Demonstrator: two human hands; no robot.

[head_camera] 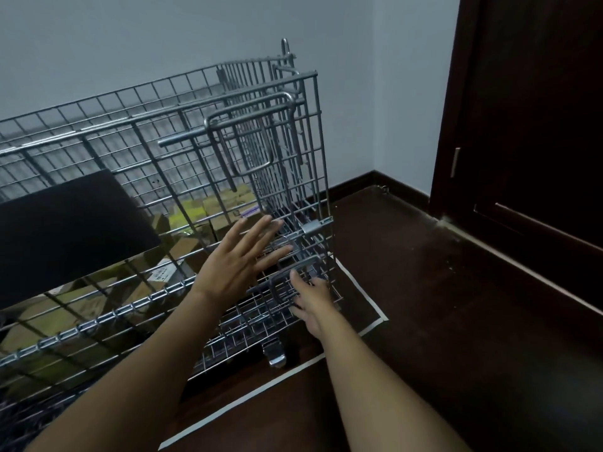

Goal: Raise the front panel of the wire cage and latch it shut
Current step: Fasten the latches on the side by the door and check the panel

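Note:
A grey wire cage [98, 125] stands on the dark floor and fills the left of the view. Its hinged front panel [228, 171] leans up at an angle, top edge tilted toward me, with a bent U-shaped latch rod [248, 125] on it. My left hand [241, 259] is spread flat, fingers apart, against the lower part of that panel near the right corner. My right hand [311, 298] is lower, at the cage's bottom right corner, its fingers curled around a wire loop handle [293, 265] there. A metal clip [275, 352] hangs beneath the lower mesh.
Cardboard boxes and yellow packets [195, 213] lie inside the cage, and a black board [65, 230] leans at its left. White tape [368, 301] marks a rectangle on the floor. A dark wooden door [535, 125] stands to the right, a white wall [375, 93] behind.

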